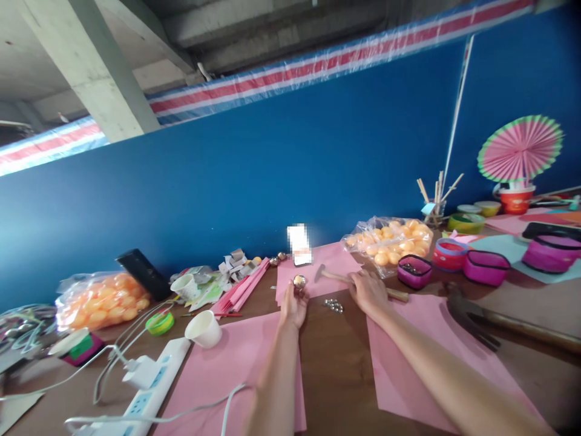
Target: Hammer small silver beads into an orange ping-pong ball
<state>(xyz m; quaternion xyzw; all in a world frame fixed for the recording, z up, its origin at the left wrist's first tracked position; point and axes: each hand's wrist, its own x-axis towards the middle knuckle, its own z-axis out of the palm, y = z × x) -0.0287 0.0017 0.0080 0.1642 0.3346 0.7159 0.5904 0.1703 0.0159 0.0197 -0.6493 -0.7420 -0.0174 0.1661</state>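
Note:
My left hand point(294, 307) holds up a small shiny ball point(299, 281), silvery with a pale orange patch, between its fingers. To its right, my right hand point(368, 292) is closed over the wooden handle of a small hammer point(333, 276). The hammer lies nearly level, its head pointing left toward the ball, and its handle end point(399, 295) shows past my hand. Between my hands, a small heap of silvery studs point(333, 306) rests on the brown table point(338, 369). A pink sheet point(285, 284) lies beneath the ball.
A lit phone point(300, 245) stands at the blue partition. Bags of orange balls point(394, 239) sit on both sides. Purple containers point(414, 270) and a large claw hammer point(512, 321) lie to the right. A white cup point(203, 329) and power strip point(157, 387) with cables stand left.

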